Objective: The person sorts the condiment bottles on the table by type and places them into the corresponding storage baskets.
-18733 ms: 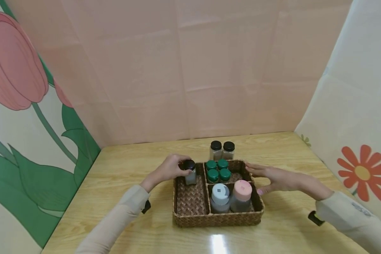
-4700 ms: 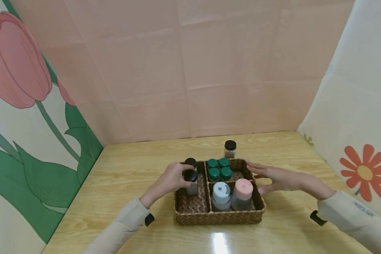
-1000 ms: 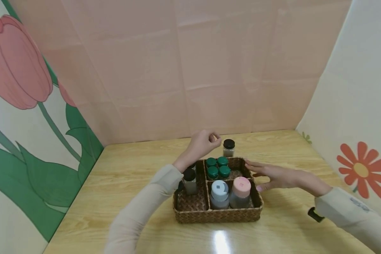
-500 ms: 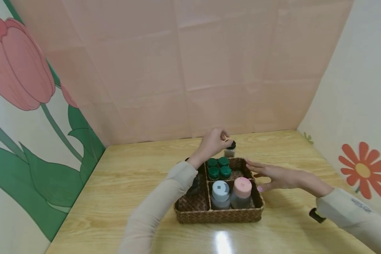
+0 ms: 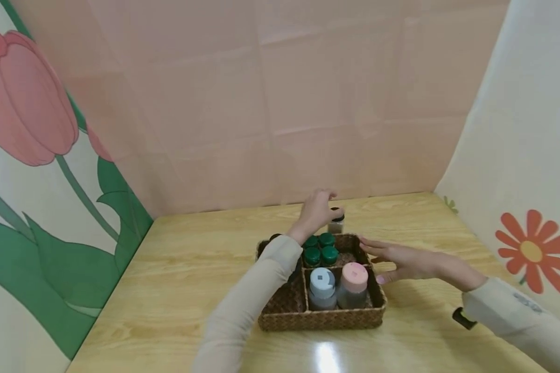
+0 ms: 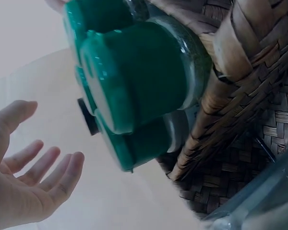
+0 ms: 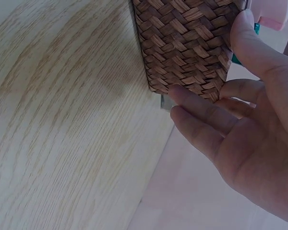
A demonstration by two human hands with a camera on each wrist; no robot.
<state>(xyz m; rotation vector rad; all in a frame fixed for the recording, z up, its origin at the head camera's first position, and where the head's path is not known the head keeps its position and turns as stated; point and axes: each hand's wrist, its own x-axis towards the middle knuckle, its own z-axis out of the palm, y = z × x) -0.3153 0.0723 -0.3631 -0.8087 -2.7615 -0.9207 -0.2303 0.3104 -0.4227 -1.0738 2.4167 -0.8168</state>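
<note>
My left hand (image 5: 313, 212) is at the back of the table, fingers spread around a black-lidded clear jar (image 5: 336, 226) that stands behind the wicker basket (image 5: 322, 322). In the left wrist view a gap shows between the fingers of that left hand (image 6: 33, 177) and the jar's black lid (image 6: 88, 117). My right hand (image 5: 408, 260) lies along the basket's right side, its fingertips and thumb against the woven wall (image 7: 187, 48). Black-lidded jars in the left compartment are mostly hidden by my left forearm.
Several green-lidded jars (image 5: 312, 256) fill part of the basket's back right compartment. In front of them stand a white-lidded jar (image 5: 322, 282) and a pink-lidded jar (image 5: 354, 277). A pink sheet (image 5: 214, 129) hangs behind the table (image 5: 191, 259).
From the left compartment, where it held a black-lidded jar, my left hand has moved back and right to the last jar behind the basket, its fingers spreading. The right hand stays at the basket.
</note>
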